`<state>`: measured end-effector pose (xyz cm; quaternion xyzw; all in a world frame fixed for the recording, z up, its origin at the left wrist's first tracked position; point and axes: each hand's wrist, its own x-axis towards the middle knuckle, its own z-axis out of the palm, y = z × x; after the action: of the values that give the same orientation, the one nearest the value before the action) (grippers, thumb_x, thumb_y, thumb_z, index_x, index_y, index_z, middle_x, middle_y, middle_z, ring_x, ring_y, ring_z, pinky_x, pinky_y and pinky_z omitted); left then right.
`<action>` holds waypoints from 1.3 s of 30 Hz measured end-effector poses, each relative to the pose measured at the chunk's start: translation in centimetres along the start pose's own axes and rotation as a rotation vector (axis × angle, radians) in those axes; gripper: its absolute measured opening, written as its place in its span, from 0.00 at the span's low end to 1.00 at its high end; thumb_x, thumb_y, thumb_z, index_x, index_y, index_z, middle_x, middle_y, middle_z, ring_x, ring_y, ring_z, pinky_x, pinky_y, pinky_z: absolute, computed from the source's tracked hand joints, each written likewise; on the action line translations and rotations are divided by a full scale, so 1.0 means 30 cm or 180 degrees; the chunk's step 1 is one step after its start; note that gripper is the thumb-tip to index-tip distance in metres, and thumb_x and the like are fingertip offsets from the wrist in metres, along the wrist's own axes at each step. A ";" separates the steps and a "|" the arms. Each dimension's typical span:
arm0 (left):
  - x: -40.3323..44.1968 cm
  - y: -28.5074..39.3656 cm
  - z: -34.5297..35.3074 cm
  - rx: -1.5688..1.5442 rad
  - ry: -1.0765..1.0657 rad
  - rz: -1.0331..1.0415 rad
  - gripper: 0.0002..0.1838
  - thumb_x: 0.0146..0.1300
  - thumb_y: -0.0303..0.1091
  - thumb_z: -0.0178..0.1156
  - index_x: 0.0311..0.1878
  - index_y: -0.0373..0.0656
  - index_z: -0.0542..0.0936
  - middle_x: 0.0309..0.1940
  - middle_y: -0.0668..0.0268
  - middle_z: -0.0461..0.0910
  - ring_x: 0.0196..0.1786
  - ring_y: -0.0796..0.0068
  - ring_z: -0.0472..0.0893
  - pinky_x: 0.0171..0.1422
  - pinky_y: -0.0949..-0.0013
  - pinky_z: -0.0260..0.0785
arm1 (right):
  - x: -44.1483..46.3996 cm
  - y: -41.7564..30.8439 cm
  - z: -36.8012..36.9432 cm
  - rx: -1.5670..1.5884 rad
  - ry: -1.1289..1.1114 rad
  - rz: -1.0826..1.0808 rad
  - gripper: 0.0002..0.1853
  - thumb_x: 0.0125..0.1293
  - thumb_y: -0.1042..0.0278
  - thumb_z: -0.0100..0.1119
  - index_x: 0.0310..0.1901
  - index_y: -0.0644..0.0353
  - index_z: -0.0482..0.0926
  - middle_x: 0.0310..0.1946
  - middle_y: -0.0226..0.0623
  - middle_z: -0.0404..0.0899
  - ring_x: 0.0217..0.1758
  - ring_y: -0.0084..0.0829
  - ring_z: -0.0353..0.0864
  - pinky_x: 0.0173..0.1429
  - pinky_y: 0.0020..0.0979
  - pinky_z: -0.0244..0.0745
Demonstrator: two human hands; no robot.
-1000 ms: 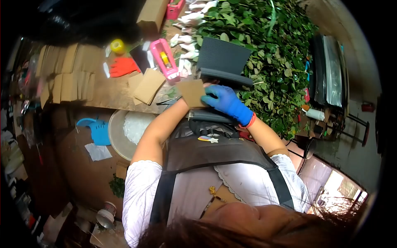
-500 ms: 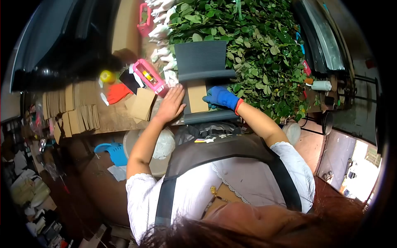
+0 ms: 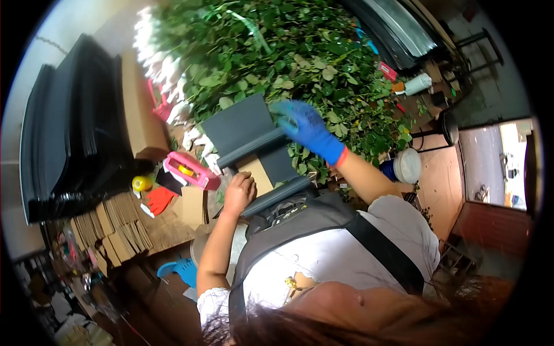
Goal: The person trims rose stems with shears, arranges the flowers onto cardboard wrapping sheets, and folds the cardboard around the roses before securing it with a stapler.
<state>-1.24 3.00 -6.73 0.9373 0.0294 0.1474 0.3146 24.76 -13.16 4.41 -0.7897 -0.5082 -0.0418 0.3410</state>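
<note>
My left hand (image 3: 239,192), bare, lies at the left edge of a tan cardboard piece (image 3: 258,173) with its fingers curled down on it. Beneath the cardboard is a dark grey ribbed sheet (image 3: 235,126), with folds above and below it. My right hand (image 3: 309,128), in a blue glove with a red cuff, is raised near the sheet's upper right corner. Its fingers are apart and slightly blurred, with nothing seen in them. Leafy green stems (image 3: 323,63) are heaped just beyond. A pink tape dispenser (image 3: 193,172) stands left of my left hand.
Stacked cardboard pieces (image 3: 118,222), a red glove (image 3: 160,200) and a yellow tape roll (image 3: 141,184) lie on the left. Tall black sheets (image 3: 75,138) stand behind them. White wrapped bundles (image 3: 164,66) border the leaves. A white bucket (image 3: 407,167) is at right.
My right hand has left the cardboard and moved up past the sheet's edge. My left hand has gone from flat beside the cardboard to curled on its edge. The view has turned.
</note>
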 end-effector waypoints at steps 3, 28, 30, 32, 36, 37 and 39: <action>-0.004 0.001 0.003 0.0103 0.0017 0.0084 0.09 0.57 0.25 0.66 0.42 0.36 0.84 0.48 0.56 0.82 0.54 0.54 0.81 0.59 0.59 0.76 | 0.033 0.148 0.032 -0.1940 -0.0588 -0.0127 0.42 0.55 0.58 0.70 0.73 0.47 0.66 0.76 0.42 0.60 0.76 0.45 0.61 0.76 0.50 0.58; -0.004 0.004 0.009 0.0268 -0.0259 -0.0176 0.13 0.57 0.24 0.65 0.47 0.39 0.83 0.52 0.58 0.82 0.53 0.54 0.81 0.58 0.59 0.75 | 0.250 0.245 0.204 -0.0038 0.0433 -0.1127 0.34 0.57 0.76 0.59 0.67 0.41 0.75 0.70 0.46 0.68 0.70 0.49 0.70 0.69 0.47 0.69; -0.001 0.004 0.000 0.0248 -0.0250 -0.0141 0.13 0.56 0.24 0.65 0.46 0.38 0.83 0.52 0.58 0.82 0.54 0.54 0.80 0.59 0.59 0.75 | 0.254 0.203 0.156 0.0763 0.0281 -0.0839 0.29 0.58 0.75 0.60 0.62 0.42 0.79 0.62 0.46 0.76 0.63 0.46 0.77 0.65 0.43 0.74; 0.011 0.009 -0.004 0.0208 -0.0224 -0.0077 0.13 0.56 0.23 0.65 0.46 0.38 0.83 0.51 0.57 0.82 0.55 0.54 0.80 0.61 0.59 0.75 | 0.191 0.153 0.090 0.1562 -0.0381 -0.0219 0.23 0.59 0.73 0.59 0.57 0.43 0.83 0.50 0.47 0.83 0.53 0.43 0.85 0.60 0.39 0.79; 0.006 0.004 0.000 0.0158 -0.0144 -0.0108 0.12 0.56 0.22 0.65 0.45 0.37 0.83 0.51 0.57 0.82 0.56 0.53 0.80 0.62 0.58 0.75 | 0.096 0.212 0.052 -0.0067 -0.1478 0.0718 0.21 0.60 0.67 0.62 0.57 0.45 0.83 0.49 0.41 0.86 0.51 0.41 0.85 0.59 0.37 0.79; 0.013 0.008 -0.005 0.0143 -0.0125 -0.0105 0.12 0.56 0.23 0.65 0.45 0.37 0.83 0.50 0.57 0.82 0.56 0.53 0.80 0.61 0.58 0.75 | 0.118 0.221 0.018 -0.0556 -0.1526 0.0605 0.20 0.61 0.66 0.62 0.57 0.46 0.83 0.51 0.40 0.85 0.53 0.40 0.84 0.60 0.37 0.78; 0.015 0.013 -0.001 0.0107 -0.0079 -0.0115 0.11 0.56 0.23 0.65 0.44 0.37 0.83 0.50 0.56 0.82 0.56 0.53 0.80 0.61 0.58 0.75 | 0.120 0.289 0.009 -0.1415 -0.0627 -0.0175 0.19 0.61 0.66 0.61 0.55 0.48 0.83 0.54 0.36 0.82 0.61 0.36 0.80 0.67 0.39 0.72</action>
<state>-0.83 2.78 -6.35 0.9435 0.0450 0.1296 0.3017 33.63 -12.38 1.37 -0.8315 -0.5386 -0.0846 0.1063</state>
